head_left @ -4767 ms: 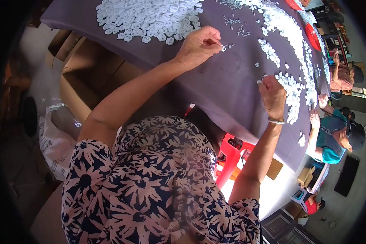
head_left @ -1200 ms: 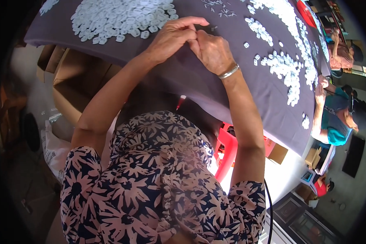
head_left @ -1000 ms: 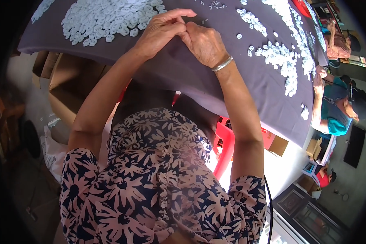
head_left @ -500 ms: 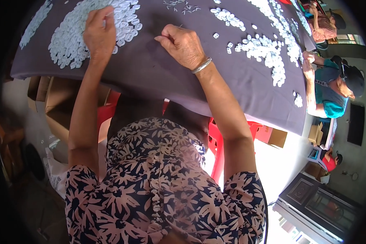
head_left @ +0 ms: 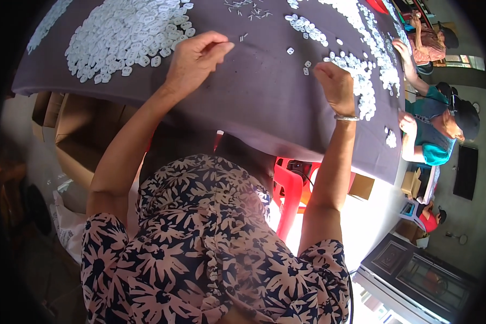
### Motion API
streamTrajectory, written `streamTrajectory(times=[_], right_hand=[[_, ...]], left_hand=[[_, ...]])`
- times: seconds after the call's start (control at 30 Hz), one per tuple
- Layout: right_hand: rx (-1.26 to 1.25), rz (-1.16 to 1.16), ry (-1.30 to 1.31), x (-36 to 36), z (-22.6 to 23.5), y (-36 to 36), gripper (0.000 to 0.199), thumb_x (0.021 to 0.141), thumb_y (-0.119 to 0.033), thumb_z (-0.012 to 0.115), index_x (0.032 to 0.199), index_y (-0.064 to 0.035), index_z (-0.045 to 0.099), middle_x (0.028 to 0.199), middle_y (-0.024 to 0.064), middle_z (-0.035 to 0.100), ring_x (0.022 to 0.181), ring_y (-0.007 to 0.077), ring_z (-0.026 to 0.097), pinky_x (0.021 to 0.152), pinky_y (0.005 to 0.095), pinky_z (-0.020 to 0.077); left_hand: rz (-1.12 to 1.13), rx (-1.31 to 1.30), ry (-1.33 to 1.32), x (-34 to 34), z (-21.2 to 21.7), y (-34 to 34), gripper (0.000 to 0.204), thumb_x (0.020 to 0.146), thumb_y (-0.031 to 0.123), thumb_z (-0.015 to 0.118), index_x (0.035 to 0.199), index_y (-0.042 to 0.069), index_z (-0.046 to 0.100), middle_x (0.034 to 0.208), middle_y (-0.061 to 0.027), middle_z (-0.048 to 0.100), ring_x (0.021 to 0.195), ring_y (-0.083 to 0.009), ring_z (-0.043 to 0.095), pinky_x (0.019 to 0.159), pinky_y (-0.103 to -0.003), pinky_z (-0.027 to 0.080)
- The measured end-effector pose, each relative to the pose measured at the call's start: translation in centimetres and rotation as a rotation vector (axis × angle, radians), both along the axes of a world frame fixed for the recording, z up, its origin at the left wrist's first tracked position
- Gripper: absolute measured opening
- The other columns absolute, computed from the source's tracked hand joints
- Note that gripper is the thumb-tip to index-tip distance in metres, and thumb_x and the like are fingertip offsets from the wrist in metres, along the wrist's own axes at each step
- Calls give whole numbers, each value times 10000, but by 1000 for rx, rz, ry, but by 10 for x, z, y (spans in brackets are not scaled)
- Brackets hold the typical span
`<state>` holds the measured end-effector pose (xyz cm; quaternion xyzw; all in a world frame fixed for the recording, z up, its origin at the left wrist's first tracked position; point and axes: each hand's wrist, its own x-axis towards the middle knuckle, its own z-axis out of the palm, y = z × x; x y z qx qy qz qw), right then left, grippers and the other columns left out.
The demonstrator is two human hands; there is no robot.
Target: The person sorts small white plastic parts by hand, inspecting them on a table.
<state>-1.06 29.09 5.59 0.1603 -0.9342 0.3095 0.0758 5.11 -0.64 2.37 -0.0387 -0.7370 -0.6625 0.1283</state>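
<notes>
My left hand [head_left: 196, 62] is over the middle of the cloth, just right of a big heap of small white plastic pieces with holes [head_left: 127, 40]. Its thumb and fingertips are pinched together; anything between them is too small to make out. Beyond the fingertips lie a couple of thin metal pins [head_left: 243, 37], and a scatter of similar pins [head_left: 248, 8] is farther back. My right hand [head_left: 337, 89], a silver bangle at its wrist, is curled closed at the near left edge of a smaller group of white pieces [head_left: 364, 81]. Its fingertips hide whatever they may hold.
A dark purple-grey cloth [head_left: 264, 102] covers the table. Several loose white pieces [head_left: 306, 28] lie at the back. A co-worker in teal [head_left: 437, 154] reaches onto the right edge. Below are an open cardboard box [head_left: 78, 140] and a red plastic chair [head_left: 287, 189].
My left hand has moved right, off the big heap to the middle. My right hand has swung right, from near the pins to the smaller group. The co-worker's one arm now reaches farther forward.
</notes>
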Motion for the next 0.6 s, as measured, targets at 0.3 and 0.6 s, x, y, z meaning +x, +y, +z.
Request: streamTrajectory(times=[0.3,0.6], right_hand=[[10,-71,10,-5,-17,-25,190,721,-177,726,800,-14,668,630,18,617,576,79,549,548,245,444],[-618,223,-466,3,0,-89,75,812,-27,638,887,-29,632,769,12,603,634,59,531,521,188,429]], left_hand=[[-83,-67,-95,2,-1,-3,183,871,200,642,828,22,638,540,43,474,493,-15,435,453,-191,346],[-130,-9,34,2,-9,-5,400,813,51,679,1181,92,527,892,17,529,772,-34,511,661,-174,441]])
